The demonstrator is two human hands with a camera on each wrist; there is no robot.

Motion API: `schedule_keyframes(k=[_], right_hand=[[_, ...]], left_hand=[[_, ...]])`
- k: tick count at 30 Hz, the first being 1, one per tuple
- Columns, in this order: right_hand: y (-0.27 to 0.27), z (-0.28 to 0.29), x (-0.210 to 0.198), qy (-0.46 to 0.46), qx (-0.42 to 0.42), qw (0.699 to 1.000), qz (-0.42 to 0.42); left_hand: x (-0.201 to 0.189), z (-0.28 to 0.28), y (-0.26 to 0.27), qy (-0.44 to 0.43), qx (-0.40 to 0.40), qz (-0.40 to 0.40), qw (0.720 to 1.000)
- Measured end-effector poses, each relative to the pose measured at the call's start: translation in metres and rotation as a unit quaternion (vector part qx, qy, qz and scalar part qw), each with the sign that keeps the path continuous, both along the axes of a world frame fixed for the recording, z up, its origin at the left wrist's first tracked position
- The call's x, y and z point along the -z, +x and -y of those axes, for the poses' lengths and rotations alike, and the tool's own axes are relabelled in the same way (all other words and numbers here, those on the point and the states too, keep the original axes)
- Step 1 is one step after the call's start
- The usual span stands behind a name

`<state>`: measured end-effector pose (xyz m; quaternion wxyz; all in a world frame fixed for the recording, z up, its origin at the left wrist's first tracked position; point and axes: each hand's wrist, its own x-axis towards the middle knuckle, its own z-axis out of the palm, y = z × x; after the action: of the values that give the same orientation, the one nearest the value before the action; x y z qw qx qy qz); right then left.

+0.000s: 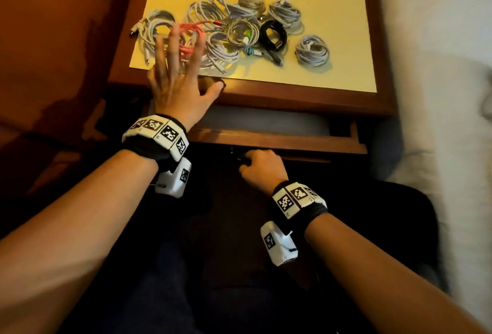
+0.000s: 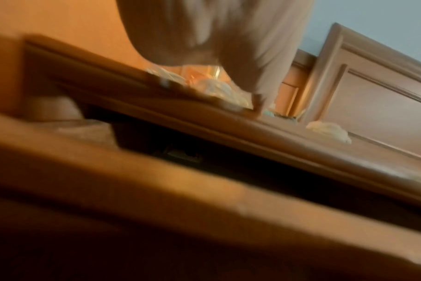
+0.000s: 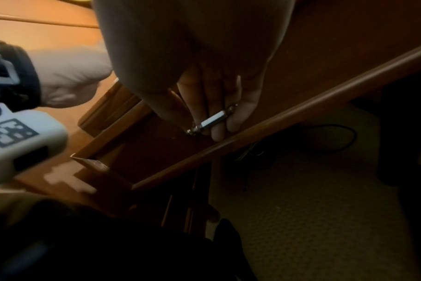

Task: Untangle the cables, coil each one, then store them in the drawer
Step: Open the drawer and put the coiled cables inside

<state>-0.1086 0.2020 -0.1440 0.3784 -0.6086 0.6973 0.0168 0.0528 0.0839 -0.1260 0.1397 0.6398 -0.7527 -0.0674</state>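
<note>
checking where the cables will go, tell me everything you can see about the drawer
The drawer is reddish-brown wood and stands pulled partway out under the nightstand top. A pale liner or bottom shows in the open gap; no cables are seen in it. Its front carries a small silvery metal bar handle, mounted on two posts. The right hand grips that handle with fingers curled round it. The left hand is spread above the tabletop edge, not on the drawer.

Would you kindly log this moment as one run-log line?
right hand: grips metal drawer handle | wooden drawer: partly open | left hand: spread over coiled cables
</note>
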Motion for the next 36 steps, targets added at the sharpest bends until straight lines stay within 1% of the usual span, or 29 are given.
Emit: schedule_keyframes(k=[3,5,7,11,13,15,21,24,29,33,36], right_hand=[[0.004,-0.024,-0.004,0.009,-0.011,1.000,-0.002],[0.007,-0.035,-0.005,0.016,-0.022,1.000,-0.008],[0.009,-0.042,-0.005,0.013,-0.033,0.999,-0.011],[0.013,-0.050,-0.004,0.002,-0.031,0.999,-0.015],[0.015,-0.053,-0.001,-0.003,-0.032,0.999,-0.025],[0.017,-0.059,0.002,-0.006,-0.032,0.999,-0.030],[0.022,-0.084,0.006,-0.008,-0.039,0.999,-0.023],[0.024,-0.087,0.002,-0.012,-0.028,0.999,-0.011],[0.029,-0.093,0.002,-0.016,-0.030,0.999,-0.019],[0.024,-0.090,0.002,0.002,-0.040,0.999,-0.011],[0.019,-0.082,-0.007,0.035,-0.073,0.997,0.006]], left_hand=[[-0.001,-0.015,0.013,0.098,-0.050,0.024,0.994],[-0.003,-0.017,0.022,0.157,-0.049,0.078,0.983],[-0.008,-0.017,0.027,0.189,-0.031,0.116,0.975],[-0.019,-0.016,0.027,0.228,-0.010,0.149,0.962],[-0.021,-0.015,0.027,0.238,-0.001,0.180,0.954],[-0.022,-0.015,0.026,0.248,0.004,0.190,0.950],[-0.023,-0.012,0.023,0.257,0.001,0.190,0.948],[-0.026,-0.011,0.018,0.254,0.000,0.188,0.949],[-0.021,-0.010,0.020,0.243,-0.003,0.183,0.953],[-0.024,-0.009,0.020,0.252,-0.001,0.173,0.952],[-0.023,-0.009,0.023,0.262,0.003,0.163,0.951]])
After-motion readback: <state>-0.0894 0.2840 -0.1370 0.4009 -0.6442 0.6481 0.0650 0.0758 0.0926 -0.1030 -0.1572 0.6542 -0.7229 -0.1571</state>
